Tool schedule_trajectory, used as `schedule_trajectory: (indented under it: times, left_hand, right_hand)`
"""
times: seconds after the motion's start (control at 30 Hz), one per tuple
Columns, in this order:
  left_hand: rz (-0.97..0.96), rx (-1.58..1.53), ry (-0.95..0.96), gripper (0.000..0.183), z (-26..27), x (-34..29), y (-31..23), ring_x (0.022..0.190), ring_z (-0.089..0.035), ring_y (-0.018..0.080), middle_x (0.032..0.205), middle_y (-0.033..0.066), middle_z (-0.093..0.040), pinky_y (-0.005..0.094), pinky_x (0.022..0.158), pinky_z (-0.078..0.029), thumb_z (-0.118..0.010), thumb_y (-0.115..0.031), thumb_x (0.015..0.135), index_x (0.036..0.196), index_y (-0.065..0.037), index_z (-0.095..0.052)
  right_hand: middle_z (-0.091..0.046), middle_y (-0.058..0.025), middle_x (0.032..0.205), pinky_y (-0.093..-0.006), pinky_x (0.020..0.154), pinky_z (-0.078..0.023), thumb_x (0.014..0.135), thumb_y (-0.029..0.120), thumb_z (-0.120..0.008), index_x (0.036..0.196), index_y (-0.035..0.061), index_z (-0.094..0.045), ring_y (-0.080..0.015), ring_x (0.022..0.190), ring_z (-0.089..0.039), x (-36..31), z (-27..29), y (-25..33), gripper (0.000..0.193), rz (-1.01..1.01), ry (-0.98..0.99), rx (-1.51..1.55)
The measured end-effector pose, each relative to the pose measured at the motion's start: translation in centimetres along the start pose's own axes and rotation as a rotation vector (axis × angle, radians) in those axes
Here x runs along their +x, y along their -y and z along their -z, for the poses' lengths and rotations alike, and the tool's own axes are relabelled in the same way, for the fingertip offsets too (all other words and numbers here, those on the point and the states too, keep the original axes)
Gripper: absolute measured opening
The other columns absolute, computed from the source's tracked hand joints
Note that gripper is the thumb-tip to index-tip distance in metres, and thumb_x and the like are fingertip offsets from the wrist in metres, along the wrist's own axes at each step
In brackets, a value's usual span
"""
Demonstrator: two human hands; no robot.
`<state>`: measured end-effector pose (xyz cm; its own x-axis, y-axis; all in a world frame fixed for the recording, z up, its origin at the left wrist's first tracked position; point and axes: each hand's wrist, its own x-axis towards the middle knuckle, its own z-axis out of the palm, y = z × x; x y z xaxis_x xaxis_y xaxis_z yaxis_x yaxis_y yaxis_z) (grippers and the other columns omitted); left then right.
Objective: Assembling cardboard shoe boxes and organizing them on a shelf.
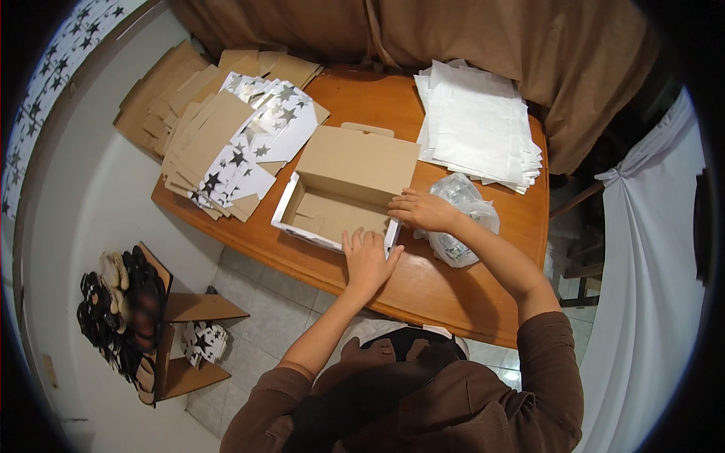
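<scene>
An open cardboard box (323, 213), brown inside with white outer edges, sits on the wooden table with its lid (361, 161) folded back away from me. My left hand (368, 263) grips the near wall toward its right corner, fingers over the rim and thumb spread toward the corner. Over the right wall lies my right hand (427, 210), its fingers bent across the edge into the box. Which part each fingertip presses is partly hidden. A clear plastic bag (462, 198) with small contents I cannot make out rests beside my right hand, partly under the forearm.
Flat brown cardboard pieces (215, 124) and star-patterned white ones (264, 140) are piled at the table's left. A stack of white sheets (479, 117) lies at the back right. A shoe rack (185, 306) stands on the floor at left. Brown curtain (453, 30) hangs behind.
</scene>
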<state>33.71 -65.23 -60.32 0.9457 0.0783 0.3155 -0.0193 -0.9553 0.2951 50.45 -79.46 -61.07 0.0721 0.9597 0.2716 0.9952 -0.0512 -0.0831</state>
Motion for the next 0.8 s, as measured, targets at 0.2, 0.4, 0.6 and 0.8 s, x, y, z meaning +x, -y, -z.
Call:
schedule_trajectory:
  times: [0.2, 0.4, 0.6, 0.8]
  left_hand:
    - [-0.09, 0.034, -0.118, 0.05, -0.6, 6.7, -1.5, 0.117, -0.041, 0.0365, 0.12, 0.0183, -0.046, 0.0573, 0.102, -0.021, -0.061, -0.037, 0.08, 0.114, -0.001, -0.053]
    - [-0.388, -0.002, -0.039, 0.032, -4.4, 14.7, -4.5, 0.11, -0.046, 0.0306, 0.109, 0.0143, -0.052, 0.049, 0.099, -0.03, -0.062, -0.024, 0.078, 0.102, -0.004, -0.057]
    - [-0.524, 0.121, 0.152, 0.016, -10.1, 21.7, -7.3, 0.09, -0.058, 0.027, 0.09, 0.0098, -0.06, 0.0426, 0.089, -0.04, -0.06, -0.016, 0.076, 0.088, -0.006, -0.061]
    - [-0.48, 0.274, 0.314, 0.022, -15.4, 25.6, -8.1, 0.091, -0.058, 0.0244, 0.097, 0.0098, -0.058, 0.0405, 0.084, -0.042, -0.057, -0.014, 0.077, 0.097, -0.007, -0.059]
  right_hand:
    - [-0.053, -0.012, 0.12, -0.0484, 0.103, -0.034, 0.079, 0.01, -0.058, 0.112, 0.0072, -0.057, -0.0273, 0.116, -0.048, -1.9, 4.1, 0.9, 0.033, -0.332, -0.186, 0.072]
    - [-0.06, -0.0095, 0.098, -0.0444, 0.096, -0.038, 0.08, 0.009, -0.057, 0.099, 0.0058, -0.062, -0.0271, 0.098, -0.056, -7.2, 5.5, -3.9, 0.02, -0.636, -0.316, 0.016]
    - [-0.061, -0.0089, 0.095, -0.0396, 0.086, -0.042, 0.077, 0.012, -0.06, 0.095, 0.0067, -0.064, -0.0266, 0.093, -0.056, -11.2, 4.4, -10.2, 0.019, -0.832, -0.269, -0.103]
    - [-0.049, -0.0114, 0.123, -0.0519, 0.102, -0.031, 0.072, 0.027, -0.07, 0.121, 0.0105, -0.052, -0.0271, 0.121, -0.041, -12.1, 1.2, -13.3, 0.055, -1.003, -0.003, -0.213]
